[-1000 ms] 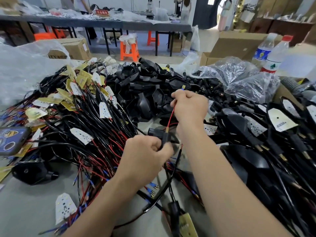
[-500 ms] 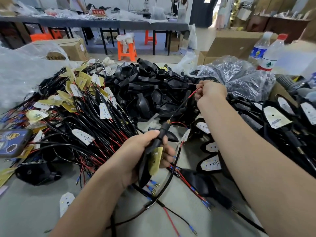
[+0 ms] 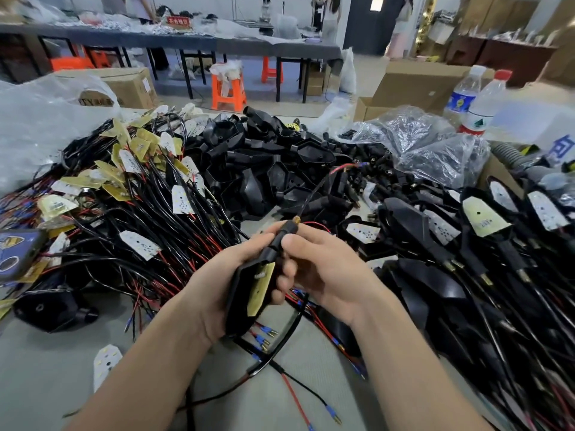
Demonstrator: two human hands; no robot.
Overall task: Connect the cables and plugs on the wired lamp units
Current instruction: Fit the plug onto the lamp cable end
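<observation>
A black lamp unit (image 3: pixel 245 293) with a yellow circuit board in its shell sits in my left hand (image 3: pixel 214 287), stem pointing up and away. My right hand (image 3: pixel 323 269) grips the unit's black stem from the right, thumb on the stem near its brass tip (image 3: pixel 297 219). A black and red cable (image 3: pixel 323 181) runs out of the tip up to the right and ends in a blue connector over the pile of plugs. Loose wires with blue and brass plugs (image 3: pixel 264 337) lie on the table under my hands.
A tangle of wired LED boards (image 3: pixel 130 194) fills the left. Black empty housings (image 3: pixel 264 169) are heaped in the middle back. Assembled lamp units (image 3: pixel 485 244) cover the right. Plastic bags (image 3: pixel 435 150), two water bottles (image 3: pixel 479 101) and a phone (image 3: pixel 15 253) stand around.
My right hand let go of the cable end at the far right and came back to the unit's stem. My left hand kept the unit and turned it slightly.
</observation>
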